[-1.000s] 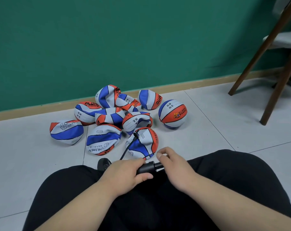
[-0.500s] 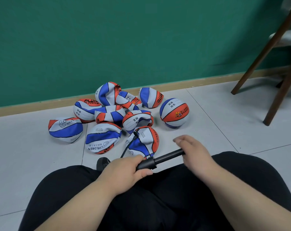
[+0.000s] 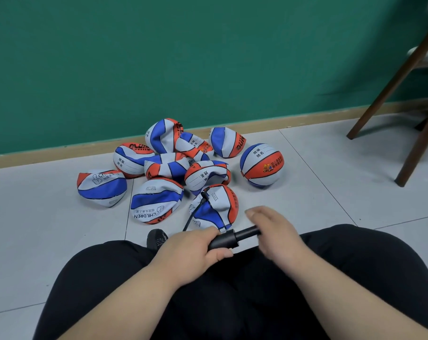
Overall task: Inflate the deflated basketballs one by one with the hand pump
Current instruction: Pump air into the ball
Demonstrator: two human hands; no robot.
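Looking down over our knees, we wrap our left hand (image 3: 193, 251) around the barrel of the black hand pump (image 3: 229, 240). Our right hand (image 3: 274, 229), somewhat blurred, clasps the handle end, with a short stretch of rod showing between the hands. The pump's hose (image 3: 194, 212) runs up into the nearest deflated basketball (image 3: 220, 204), which lies on the tiled floor (image 3: 306, 192) just ahead. More limp balls (image 3: 159, 165) are heaped behind it, and one round ball (image 3: 262, 165) sits to their right.
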